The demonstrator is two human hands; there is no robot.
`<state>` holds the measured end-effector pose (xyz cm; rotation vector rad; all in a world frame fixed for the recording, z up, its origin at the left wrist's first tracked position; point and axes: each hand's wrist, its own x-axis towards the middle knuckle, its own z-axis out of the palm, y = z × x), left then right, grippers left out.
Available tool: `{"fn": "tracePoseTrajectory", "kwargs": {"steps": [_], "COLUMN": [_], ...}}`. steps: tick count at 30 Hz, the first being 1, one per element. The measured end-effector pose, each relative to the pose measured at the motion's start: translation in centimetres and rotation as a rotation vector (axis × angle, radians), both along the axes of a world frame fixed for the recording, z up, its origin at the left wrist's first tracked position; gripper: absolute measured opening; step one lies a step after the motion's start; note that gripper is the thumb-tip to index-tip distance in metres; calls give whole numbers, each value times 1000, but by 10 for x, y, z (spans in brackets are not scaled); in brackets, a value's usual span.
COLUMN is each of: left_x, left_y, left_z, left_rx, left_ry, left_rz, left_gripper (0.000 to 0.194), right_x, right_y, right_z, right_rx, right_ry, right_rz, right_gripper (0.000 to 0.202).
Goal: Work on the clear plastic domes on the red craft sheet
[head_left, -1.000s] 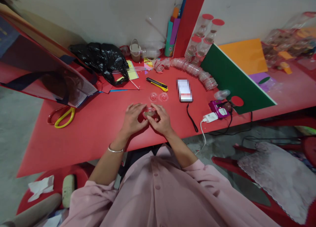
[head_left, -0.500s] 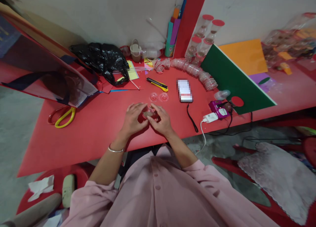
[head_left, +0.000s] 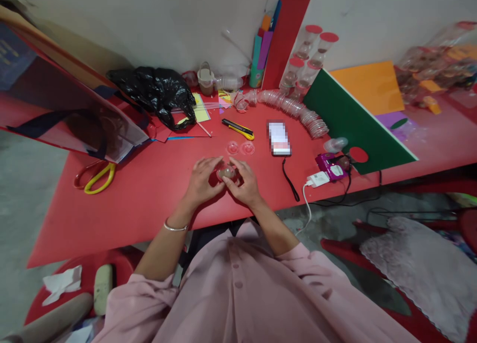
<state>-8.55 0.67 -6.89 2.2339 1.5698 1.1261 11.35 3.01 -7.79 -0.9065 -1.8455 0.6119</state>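
Near the front of the red table (head_left: 149, 174), a small clear plastic piece (head_left: 225, 172) with something brownish in it is held between both hands. My left hand (head_left: 203, 181) curves round its left side, thumb and fingers against it. From the right, my right hand (head_left: 244, 183) grips the same piece, with the thumb at its near edge. Just beyond the fingers lie two clear round plastic pieces, a left one (head_left: 232, 147) and a right one (head_left: 247, 147), side by side. A yellow and black cutter (head_left: 238, 128) rests behind them.
Yellow-handled scissors (head_left: 100, 178) and a large bag (head_left: 74, 94) are at the left. A black plastic bag (head_left: 160, 94) lies behind. To the right are a phone (head_left: 279, 138), a row of nested clear cups (head_left: 290, 106), a purple device (head_left: 330, 167) and a green board (head_left: 354, 124).
The clear piece between my fingers shows slightly more of its top and brownish contents. Both hands keep nearly the same place and grip.
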Motion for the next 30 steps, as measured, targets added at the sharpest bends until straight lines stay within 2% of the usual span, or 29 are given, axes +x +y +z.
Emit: {"fn": "tracePoseTrajectory", "kwargs": {"steps": [3,9,14,20,26,30], "left_x": [0,0,-1,-2,-3,-2], "left_y": [-1,-2,0,0,1,1], "left_z": [3,3,0,-3,-4,-2], "left_rx": [42,43,47,71,38,71], "left_ry": [10,35,14,2,-9,-20], "left_rz": [4,40,72,37,62,49], "left_gripper": [70,48,55,73,59,55], "right_x": [0,-1,1,0,-1,0], "right_y": [-1,-2,-1,-2,-4,-3], "right_z": [-1,-1,-4,-3,0,1], "right_rx": [-1,-28,-28,-35,-89,-39], "right_ry": [-3,53,23,62,74,55], "right_rz": [-23,-5,11,-24,-26,-30], "right_gripper": [58,62,60,51,48,52]}}
